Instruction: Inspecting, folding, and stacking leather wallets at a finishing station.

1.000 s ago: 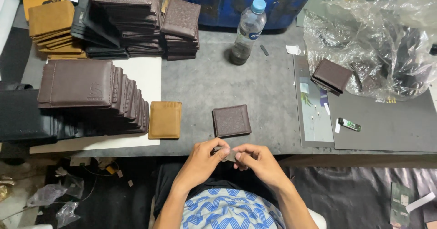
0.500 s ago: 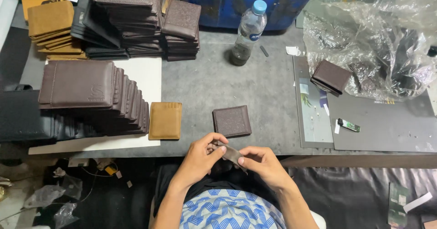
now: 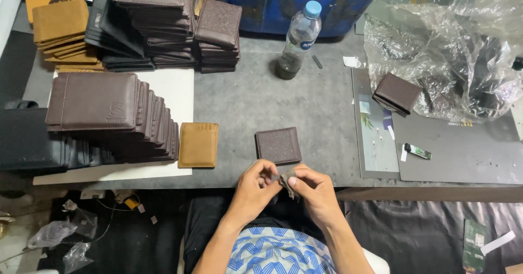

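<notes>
My left hand (image 3: 255,182) and my right hand (image 3: 315,190) meet just below the front edge of the grey table (image 3: 316,105). Together they pinch a small brown leather piece (image 3: 287,182) between the fingertips. Right above them on the table lies a closed dark brown wallet (image 3: 278,145). A tan wallet (image 3: 198,145) lies flat to its left.
A slanted stack of dark brown wallets (image 3: 111,116) sits on a white sheet at left. More brown, black and tan wallet stacks (image 3: 158,20) stand at the back. A plastic bottle (image 3: 297,38), crumpled clear plastic (image 3: 452,45) with a wallet (image 3: 397,93), and grey boards (image 3: 457,148) fill the right.
Both hands stay together at the table edge. The small leather piece has been turned and drawn back between the fingertips, now bunched under my right thumb.
</notes>
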